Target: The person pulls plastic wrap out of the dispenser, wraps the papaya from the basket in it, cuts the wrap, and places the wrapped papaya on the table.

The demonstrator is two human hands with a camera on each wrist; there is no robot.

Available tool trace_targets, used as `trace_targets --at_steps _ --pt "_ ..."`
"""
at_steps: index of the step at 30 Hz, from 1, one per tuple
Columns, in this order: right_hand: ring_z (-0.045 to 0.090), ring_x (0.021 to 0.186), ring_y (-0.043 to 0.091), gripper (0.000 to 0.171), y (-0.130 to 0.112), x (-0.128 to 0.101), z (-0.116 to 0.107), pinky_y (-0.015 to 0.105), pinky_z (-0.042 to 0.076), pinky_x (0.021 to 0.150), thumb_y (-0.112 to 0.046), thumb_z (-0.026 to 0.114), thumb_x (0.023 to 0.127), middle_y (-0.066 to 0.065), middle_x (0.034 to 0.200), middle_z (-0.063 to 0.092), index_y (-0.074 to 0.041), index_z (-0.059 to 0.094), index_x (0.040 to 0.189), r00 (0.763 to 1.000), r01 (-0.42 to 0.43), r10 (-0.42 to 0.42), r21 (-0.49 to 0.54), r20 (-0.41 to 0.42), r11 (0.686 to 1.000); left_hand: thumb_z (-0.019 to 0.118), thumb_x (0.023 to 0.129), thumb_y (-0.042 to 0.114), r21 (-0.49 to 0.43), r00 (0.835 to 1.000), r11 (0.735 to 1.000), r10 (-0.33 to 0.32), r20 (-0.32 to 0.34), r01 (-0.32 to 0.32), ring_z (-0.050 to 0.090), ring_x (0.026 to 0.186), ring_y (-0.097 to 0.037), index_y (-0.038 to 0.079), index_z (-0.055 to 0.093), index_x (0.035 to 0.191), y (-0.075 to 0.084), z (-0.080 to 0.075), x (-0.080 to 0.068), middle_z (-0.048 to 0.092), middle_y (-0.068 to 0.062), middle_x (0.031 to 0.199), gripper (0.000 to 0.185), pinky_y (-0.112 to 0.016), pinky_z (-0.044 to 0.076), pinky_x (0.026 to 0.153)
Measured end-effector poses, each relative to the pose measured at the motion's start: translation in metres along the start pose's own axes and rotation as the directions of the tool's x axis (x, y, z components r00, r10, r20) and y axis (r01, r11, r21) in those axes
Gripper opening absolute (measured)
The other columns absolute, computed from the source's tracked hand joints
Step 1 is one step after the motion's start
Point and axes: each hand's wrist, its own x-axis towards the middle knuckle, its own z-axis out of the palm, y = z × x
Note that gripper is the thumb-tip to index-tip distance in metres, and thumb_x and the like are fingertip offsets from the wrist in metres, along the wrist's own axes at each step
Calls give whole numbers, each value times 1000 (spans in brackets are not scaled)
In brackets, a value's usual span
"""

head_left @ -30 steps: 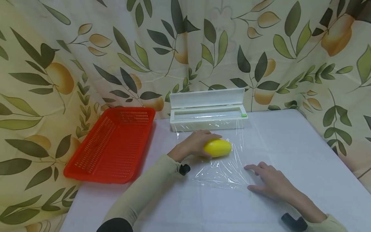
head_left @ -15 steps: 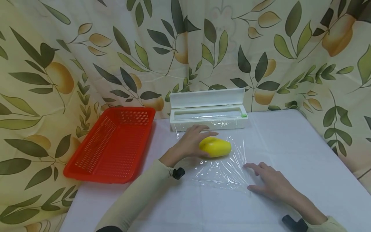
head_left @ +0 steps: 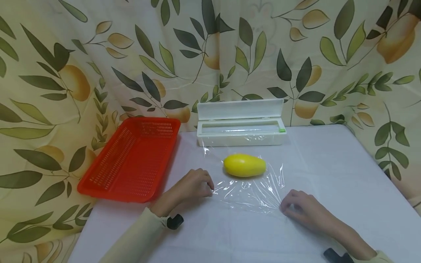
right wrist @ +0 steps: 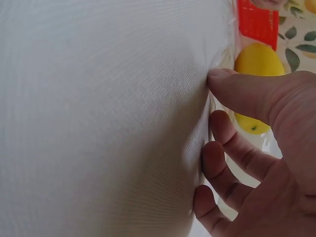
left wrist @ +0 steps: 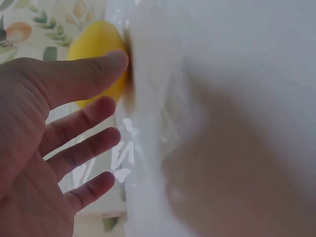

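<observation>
Left hand [head_left: 194, 186] pinches cling film [head_left: 250, 190] corner | right hand [head_left: 297, 208] pinches opposite corner | yellow mango [head_left: 245, 165] lies on film

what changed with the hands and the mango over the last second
The left hand let go of the mango and drew back to the near left corner of the plastic wrap, fingertips now at its edge. The right hand curled its fingers at the near right corner. The mango stayed on the wrap; the red basket and wrap dispenser did not move.

left hand [head_left: 194, 186] off mango [head_left: 245, 165] (to wrap's edge)
</observation>
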Motion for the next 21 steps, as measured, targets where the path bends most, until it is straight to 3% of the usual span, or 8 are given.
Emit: trace_targets --at_steps 6,11,16,21 --pt "56 90 1 23 1 2 0 29 49 75 -16 83 86 -23 96 60 -37 73 90 999 1 -1 1 54 1000 85 84 16 -48 998 999 -7 55 10 59 100 -11 19 81 98 -14 9 -21 68 10 100 14 -34 47 92" --pt "56 93 2 17 1 -1 -5 29 49 78 -25 82 88 -23 98 59 -39 73 94 996 -14 10 38 90 999 89 81 24 -31 994 997 -63 94 66 54 110 -12 25 81 103 -17 16 -25 64 9 111 24 -36 45 97" --pt "55 98 5 25 1 -3 -10 30 48 81 -42 86 79 -22 104 59 -40 71 99 984 -71 63 40 169 997 89 81 22 -17 995 997 -74 74 75 53 113 -13 24 81 103 -18 21 -25 65 7 115 23 -39 45 99" --pt "56 97 6 29 -1 -5 -9 30 49 80 -31 90 76 -21 104 59 -39 72 98 989 -47 44 23 141 999 84 86 15 -31 998 998 -49 34 50 55 111 -14 20 82 97 -20 23 -25 67 7 112 13 -40 45 100"
